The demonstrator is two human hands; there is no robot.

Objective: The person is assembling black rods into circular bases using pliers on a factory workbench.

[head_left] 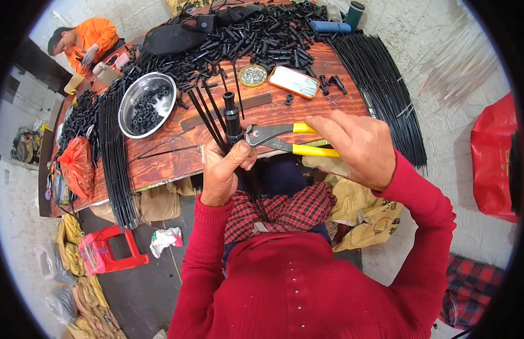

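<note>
My left hand (223, 172) is closed around a black tubular fitting (232, 117), which stands upright with a narrower neck on top. Several thin black rods (204, 117) fan up from the same grip, and their lower ends hang over my lap. In my right hand (361, 144) is a pair of pliers (269, 134) with yellow handles, the handles spread apart. The jaws meet the side of the fitting just above my left thumb; what lies between them is too small to make out.
On the wooden table (171, 169) are a steel bowl (122, 121) of black rings, a round tin (253, 75) of small metal pieces, a white-lined tray (294, 82) and a heap of black fittings (262, 42). Rod bundles (380, 79) flank both sides. A person in orange (98, 37) works far left.
</note>
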